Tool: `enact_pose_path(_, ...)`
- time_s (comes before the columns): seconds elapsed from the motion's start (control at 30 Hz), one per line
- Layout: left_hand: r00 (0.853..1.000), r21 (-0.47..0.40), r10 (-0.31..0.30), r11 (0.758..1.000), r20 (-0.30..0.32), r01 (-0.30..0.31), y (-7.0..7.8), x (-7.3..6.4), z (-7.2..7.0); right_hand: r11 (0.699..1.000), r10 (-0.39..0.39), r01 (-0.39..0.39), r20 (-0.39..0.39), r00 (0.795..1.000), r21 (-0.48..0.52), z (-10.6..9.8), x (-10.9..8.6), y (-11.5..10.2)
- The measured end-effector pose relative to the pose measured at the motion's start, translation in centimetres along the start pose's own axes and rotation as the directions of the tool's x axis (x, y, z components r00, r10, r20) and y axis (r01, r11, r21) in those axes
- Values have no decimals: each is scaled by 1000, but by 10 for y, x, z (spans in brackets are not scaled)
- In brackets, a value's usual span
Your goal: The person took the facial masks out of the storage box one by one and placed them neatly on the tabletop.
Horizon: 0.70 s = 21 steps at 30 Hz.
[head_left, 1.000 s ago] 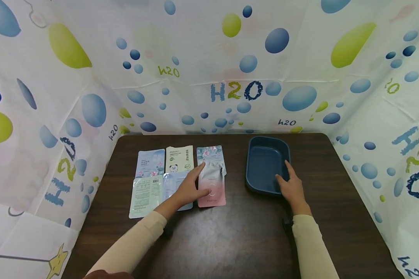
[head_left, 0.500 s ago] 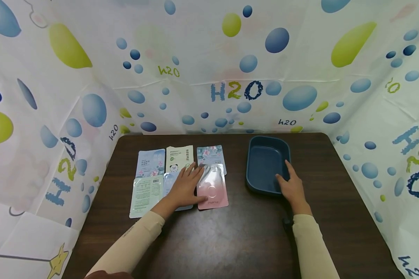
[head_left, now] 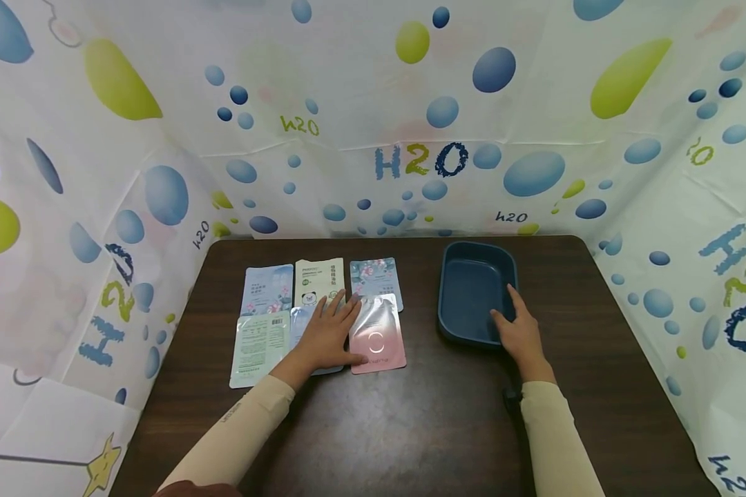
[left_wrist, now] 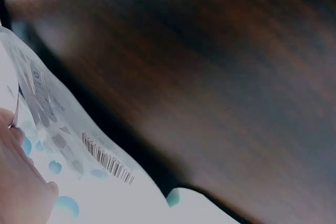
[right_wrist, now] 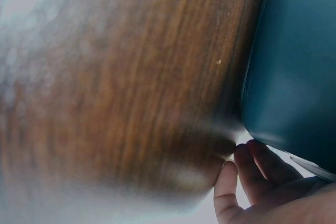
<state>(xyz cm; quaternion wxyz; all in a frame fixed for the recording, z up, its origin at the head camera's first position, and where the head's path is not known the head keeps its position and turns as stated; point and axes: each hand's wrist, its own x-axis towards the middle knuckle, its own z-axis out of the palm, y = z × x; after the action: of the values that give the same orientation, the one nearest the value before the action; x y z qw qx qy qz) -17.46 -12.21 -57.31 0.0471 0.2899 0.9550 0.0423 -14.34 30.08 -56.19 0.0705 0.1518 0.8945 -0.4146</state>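
Note:
In the head view my left hand (head_left: 328,337) lies with its fingers spread over a pale blue sachet (head_left: 300,323), which it partly hides. Its thumb and fingertips reach the left edge of a pink and silver foil sachet (head_left: 378,338). The left wrist view shows part of this hand (left_wrist: 21,177) against a whitish sachet with a barcode (left_wrist: 107,158). My right hand (head_left: 522,342) grips the near right corner of a dark blue rectangular tray (head_left: 472,293), thumb over the rim. In the right wrist view, curled fingers (right_wrist: 262,174) touch the tray's underside corner (right_wrist: 294,93).
A blue floral sachet (head_left: 269,290), a cream sachet with a bear (head_left: 319,279) and a green printed sachet (head_left: 260,351) lie at left. Another floral sachet (head_left: 374,276) is partly under the pink one. Patterned cloth (head_left: 373,90) surrounds the dark wooden table (head_left: 410,442).
The pink and silver sachet has gone from bent up at its top to lying flat. My left hand has shifted slightly left and spread its fingers. The right hand and tray have stayed put.

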Motion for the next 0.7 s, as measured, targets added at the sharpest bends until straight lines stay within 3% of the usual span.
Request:
enact_pose_path(0.23, 999, 0, -20, 1000, 50, 20, -4, 0, 6, 1000, -10, 10, -13, 1000, -8, 1, 1, 0)
enact_pose_path(0.7, 997, -33, -32, 999, 71, 34, -5, 2, 6, 1000, -23, 23, -9, 1000, -17, 1, 1, 0)
